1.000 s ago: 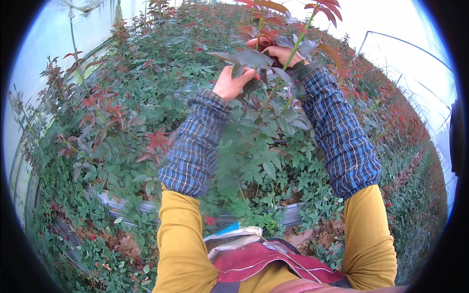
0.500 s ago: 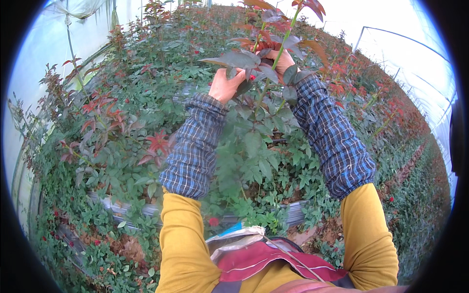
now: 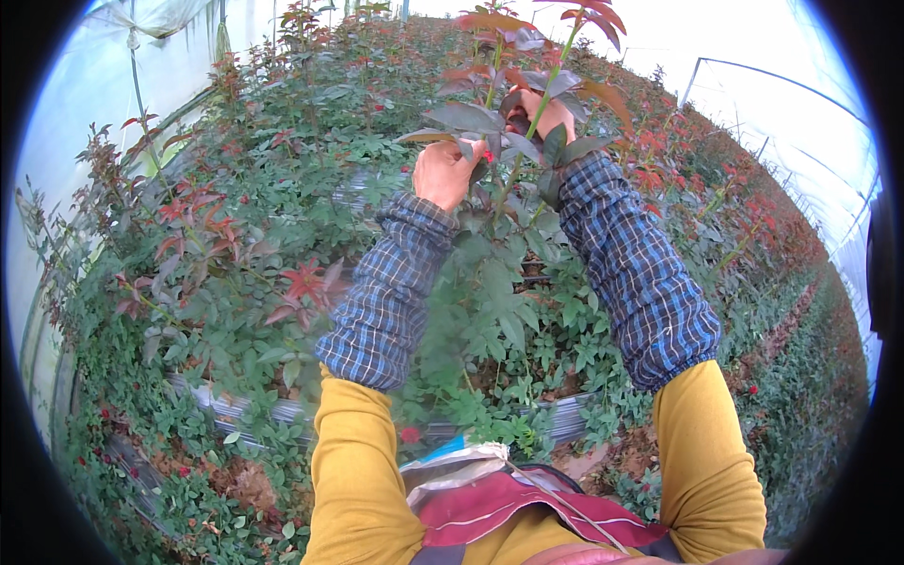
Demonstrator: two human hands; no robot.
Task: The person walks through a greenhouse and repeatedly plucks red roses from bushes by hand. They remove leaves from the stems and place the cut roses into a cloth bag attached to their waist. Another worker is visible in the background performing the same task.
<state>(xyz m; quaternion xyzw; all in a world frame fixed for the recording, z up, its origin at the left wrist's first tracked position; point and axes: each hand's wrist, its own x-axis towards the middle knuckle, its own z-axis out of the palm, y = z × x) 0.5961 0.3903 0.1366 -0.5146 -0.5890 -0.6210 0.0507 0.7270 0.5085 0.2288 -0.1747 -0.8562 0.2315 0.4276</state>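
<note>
A tall rose shoot with dark reddish leaves and pale green stems rises between my hands. My left hand pinches among the lower leaves, just beside a small red bud; what its fingertips hold is hidden. Higher and to the right, my right hand has its fingers curled round part of the shoot, partly covered by leaves. Both forearms wear blue checked sleeve covers.
Dense rose bushes surround me, with silvery ground sheeting and soil below. Translucent greenhouse walls stand on both sides. A maroon apron and a white-and-blue bag are at my waist.
Compared with a second ago, my left hand is a little lower. My right hand and the top of the shoot have shifted slightly leftward. Both hands stay among the same leaves.
</note>
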